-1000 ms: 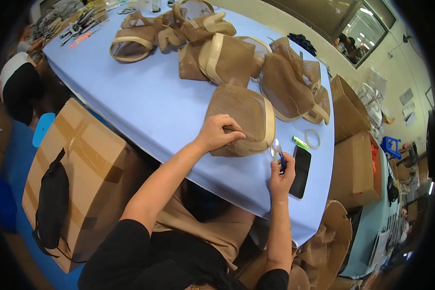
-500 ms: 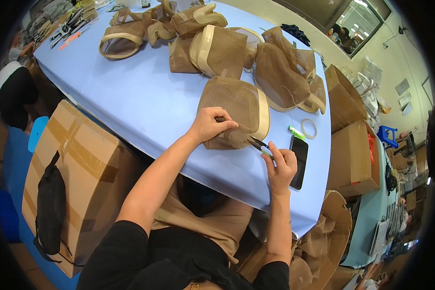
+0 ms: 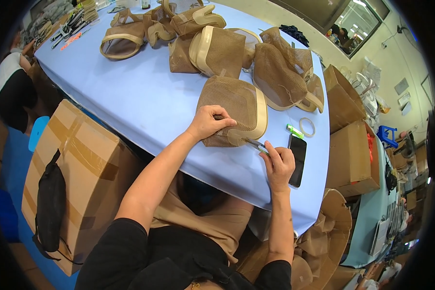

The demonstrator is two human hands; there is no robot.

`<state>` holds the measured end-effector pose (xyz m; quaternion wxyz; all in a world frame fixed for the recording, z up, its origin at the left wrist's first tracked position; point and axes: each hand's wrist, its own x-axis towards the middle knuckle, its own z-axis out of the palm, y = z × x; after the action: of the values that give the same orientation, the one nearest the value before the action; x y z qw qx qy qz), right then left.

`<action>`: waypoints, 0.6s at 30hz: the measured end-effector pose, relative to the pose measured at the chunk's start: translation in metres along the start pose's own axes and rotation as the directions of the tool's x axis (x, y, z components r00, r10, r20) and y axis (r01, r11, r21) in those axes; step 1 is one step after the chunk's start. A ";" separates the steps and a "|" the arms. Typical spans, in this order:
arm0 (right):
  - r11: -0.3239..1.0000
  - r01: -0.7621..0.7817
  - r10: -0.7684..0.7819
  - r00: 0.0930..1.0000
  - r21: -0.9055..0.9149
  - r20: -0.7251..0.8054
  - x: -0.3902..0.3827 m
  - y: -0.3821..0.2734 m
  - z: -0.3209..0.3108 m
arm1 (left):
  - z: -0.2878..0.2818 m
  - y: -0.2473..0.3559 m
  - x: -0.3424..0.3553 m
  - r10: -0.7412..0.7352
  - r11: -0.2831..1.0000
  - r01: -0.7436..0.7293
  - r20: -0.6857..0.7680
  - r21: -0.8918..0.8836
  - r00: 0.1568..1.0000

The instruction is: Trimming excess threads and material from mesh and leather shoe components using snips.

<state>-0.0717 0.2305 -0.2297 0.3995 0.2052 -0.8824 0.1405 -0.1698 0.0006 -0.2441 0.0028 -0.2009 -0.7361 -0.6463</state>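
left hand point(image 3: 209, 123): fingers curled, pressing down on the near edge of the mesh piece point(image 3: 234, 108); closed on it, pinning it flat to the table point(image 3: 145, 106).
right hand point(image 3: 278, 162): fingers pinched together on a small metal tool point(image 3: 254, 144), looks like snips or tweezers; can't tell which.
tool tip: at the beige trim on the piece's lower right corner, touching or just beside it; too small to confirm contact.
mesh piece: tan, padded-looking, beige band along the right edge; lies at the near table edge, straight in front of the person.
change vs 1 s ago: right hand was off the piece, tool raised near the phone point(image 3: 297, 159); half a second ago it was angling in; now the tip is at the trim. Left hand slid from the piece's centre to its near edge.
read: looks like setup is over and work on the trim edge has started; left hand now acts as a clamp close to the work point.
nearby: green marker point(image 3: 295, 130) and tape ring point(image 3: 307, 126) just beyond the phone, apart from both hands.
far table: pile of same-type mesh pieces point(image 3: 217, 43), untouched.
left of person: taped carton point(image 3: 77, 159) with black pouch point(image 3: 50, 203) hanging on it.
right: open cartons point(image 3: 353, 154).
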 end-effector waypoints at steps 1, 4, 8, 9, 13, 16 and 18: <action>1.000 -0.002 0.002 1.000 0.001 0.003 0.000 0.000 0.001 | 0.000 0.000 0.000 0.002 1.000 -0.002 -0.002 -0.003 1.000; 1.000 0.001 -0.001 1.000 -0.002 -0.001 0.001 -0.001 0.000 | 0.002 -0.002 0.000 0.048 0.999 -0.049 -0.050 -0.019 0.998; 1.000 0.003 -0.003 1.000 0.006 0.000 0.002 -0.003 0.002 | 0.003 -0.002 0.000 0.035 0.999 -0.035 -0.040 -0.010 0.999; 1.000 0.004 -0.004 1.000 0.007 0.002 0.003 -0.003 0.003 | 0.003 -0.002 0.000 0.033 0.999 -0.034 -0.041 -0.020 0.999; 1.000 0.006 -0.006 1.000 0.003 0.009 0.003 -0.005 0.005 | 0.003 -0.005 0.001 0.050 0.999 -0.051 -0.051 -0.008 0.997; 1.000 -0.001 0.001 1.000 0.003 0.013 0.004 -0.006 0.005 | 0.003 -0.005 0.000 0.062 0.998 -0.063 -0.060 -0.016 0.996; 1.000 -0.006 0.006 1.000 0.004 0.016 0.003 -0.006 0.005 | 0.004 -0.004 0.000 0.059 0.998 -0.060 -0.060 -0.019 0.996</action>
<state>-0.0738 0.2221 -0.2300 0.3917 0.2045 -0.8858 0.1416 -0.1703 0.0038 -0.2486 0.0418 -0.2034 -0.7228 -0.6591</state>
